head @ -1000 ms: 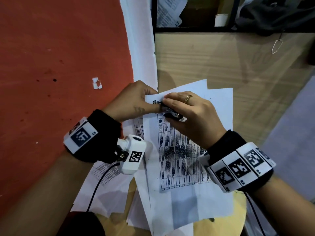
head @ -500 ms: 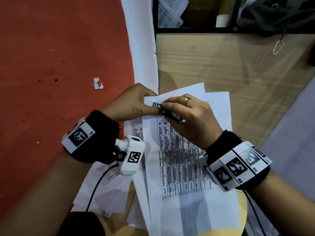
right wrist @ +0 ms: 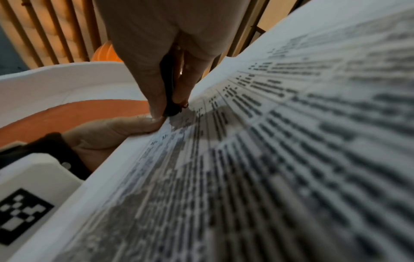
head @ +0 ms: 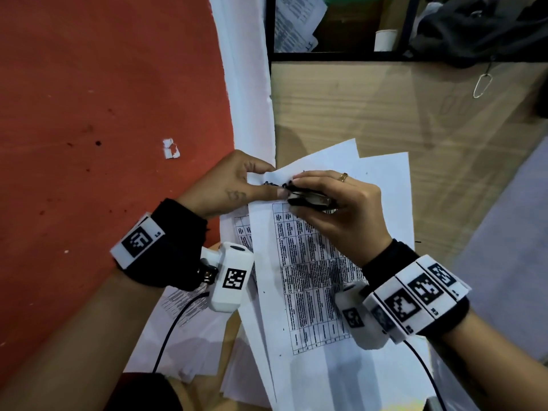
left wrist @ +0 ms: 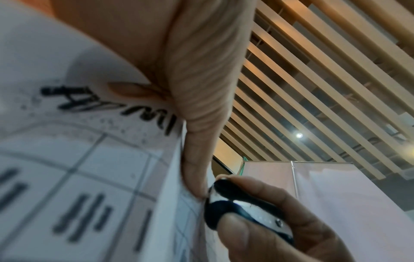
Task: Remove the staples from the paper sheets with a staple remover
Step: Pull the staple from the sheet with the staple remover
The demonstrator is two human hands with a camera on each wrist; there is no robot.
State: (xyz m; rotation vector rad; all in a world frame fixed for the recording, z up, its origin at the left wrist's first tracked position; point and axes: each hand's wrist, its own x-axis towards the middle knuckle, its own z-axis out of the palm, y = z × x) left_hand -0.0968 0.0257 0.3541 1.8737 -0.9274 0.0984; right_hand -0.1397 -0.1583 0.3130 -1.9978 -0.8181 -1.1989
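I see the sheets lying long axis near to far on the table. My left hand pinches their far-left corner; just right of it, touching, my right hand squeezes the remover, pointing left at that corner.

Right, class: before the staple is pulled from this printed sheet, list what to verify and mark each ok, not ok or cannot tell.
1. Left hand pinches the top corner of the printed sheet: ok.
2. Right hand grips the staple remover: ok.
3. Remover's tip at the sheet's top edge, beside the left thumb: ok.
4. Claws under the staple: cannot tell, the staple is not visible.
5. Left thumb clear of the remover's tip: not ok, they look almost touching.
6. Sheet supported: ok, its lower part lies on other papers.
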